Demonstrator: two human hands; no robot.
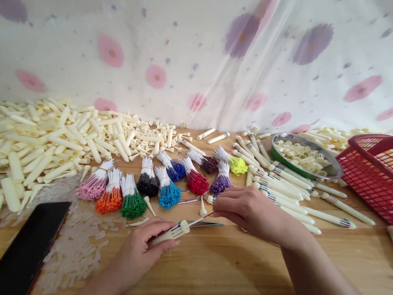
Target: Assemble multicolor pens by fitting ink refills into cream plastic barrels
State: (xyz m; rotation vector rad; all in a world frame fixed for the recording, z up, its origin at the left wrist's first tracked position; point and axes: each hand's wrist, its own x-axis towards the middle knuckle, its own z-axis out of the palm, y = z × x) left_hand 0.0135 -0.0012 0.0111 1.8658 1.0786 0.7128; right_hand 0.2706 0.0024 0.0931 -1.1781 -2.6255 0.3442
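My left hand (151, 243) is closed around a cream multicolour pen barrel (175, 231), its slotted end pointing right. With its fingertips my right hand (244, 209) pinches a thin white pen refill (201, 218) with a reddish end. The refill's far tip meets the barrel's open end; how deep it goes I cannot make out. Just beyond both hands stand banded bundles of refills in several colours, among them a green bundle (131, 201), a light blue bundle (168, 191), a red bundle (196, 179) and a purple bundle (221, 180).
Empty cream barrels (51, 139) are heaped at the back left. A black phone (23, 252) lies beside scattered clear plastic pieces (75, 249). To the right are filled pens (287, 188), a green-sided metal bowl (277, 155) of small cream parts and a red basket (376, 189).
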